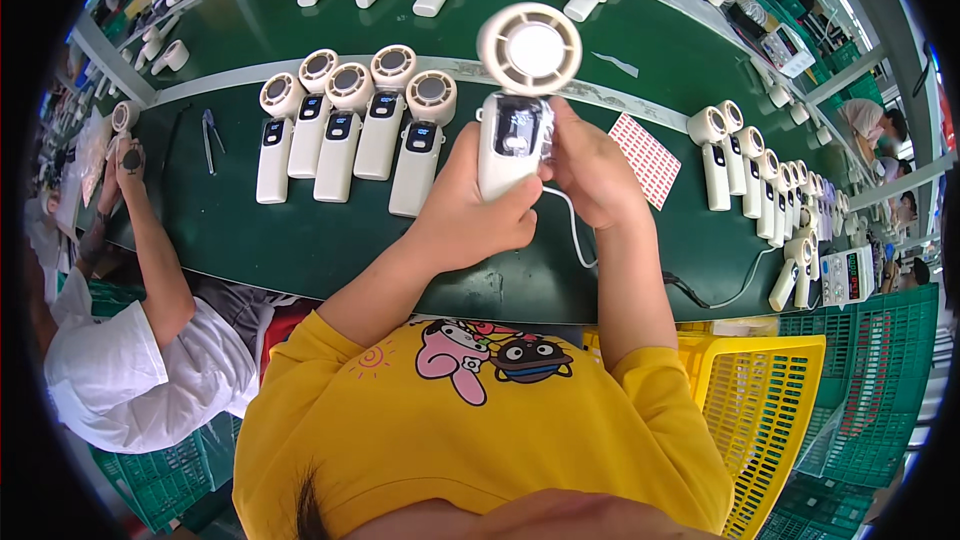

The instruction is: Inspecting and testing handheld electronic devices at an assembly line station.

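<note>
Both hands – left hand (470, 215) and right hand (590, 170) – wrap their fingers tight around one white fan (520, 105), held up over the green table (300, 240); five fans (350, 125) lie lined up, more fans (760, 175) wait at the right

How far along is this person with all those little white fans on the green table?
Done, it seems: five white fans lie in a neat row at the person's left. In hand: one white fan, held upright by the left hand and right hand, with a white cable trailing below. Left, probably: the row of fans at the right, though which row is finished cannot be told.
</note>
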A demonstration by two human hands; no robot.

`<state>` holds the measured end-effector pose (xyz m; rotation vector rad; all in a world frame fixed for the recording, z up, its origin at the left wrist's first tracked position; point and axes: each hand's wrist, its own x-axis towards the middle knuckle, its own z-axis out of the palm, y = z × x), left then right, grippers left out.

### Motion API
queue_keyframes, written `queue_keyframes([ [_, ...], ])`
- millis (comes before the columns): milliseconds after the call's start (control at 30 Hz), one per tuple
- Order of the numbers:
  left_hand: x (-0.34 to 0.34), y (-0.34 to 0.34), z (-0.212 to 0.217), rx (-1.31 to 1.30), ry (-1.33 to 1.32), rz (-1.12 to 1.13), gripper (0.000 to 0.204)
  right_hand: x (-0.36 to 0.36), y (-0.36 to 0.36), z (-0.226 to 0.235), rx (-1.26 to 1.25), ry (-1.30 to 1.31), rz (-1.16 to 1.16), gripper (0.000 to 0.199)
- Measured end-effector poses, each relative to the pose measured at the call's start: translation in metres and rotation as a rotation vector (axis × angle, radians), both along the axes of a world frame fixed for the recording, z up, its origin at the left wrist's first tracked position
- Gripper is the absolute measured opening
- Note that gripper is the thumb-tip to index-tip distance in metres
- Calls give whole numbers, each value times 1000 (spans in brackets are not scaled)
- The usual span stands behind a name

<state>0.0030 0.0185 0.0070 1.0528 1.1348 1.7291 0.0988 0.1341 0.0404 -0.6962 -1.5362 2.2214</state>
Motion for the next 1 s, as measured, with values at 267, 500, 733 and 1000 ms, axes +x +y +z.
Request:
queue_keyframes([
  [267,5,-5,2,-119,59,-119,57,-4,13,-14,115,-53,-122,34],
  [500,6,-4,0,-178,-6,-218,55,1,-2,-13,-75,164,-117,27],
  [733,2,-6,8,-187,-60,-175,50,1,26,-24,-362,465,-318,33],
  [1000,4,-8,13,-306,-201,-236,34,13,12,-1,204,514,-406,38],
])
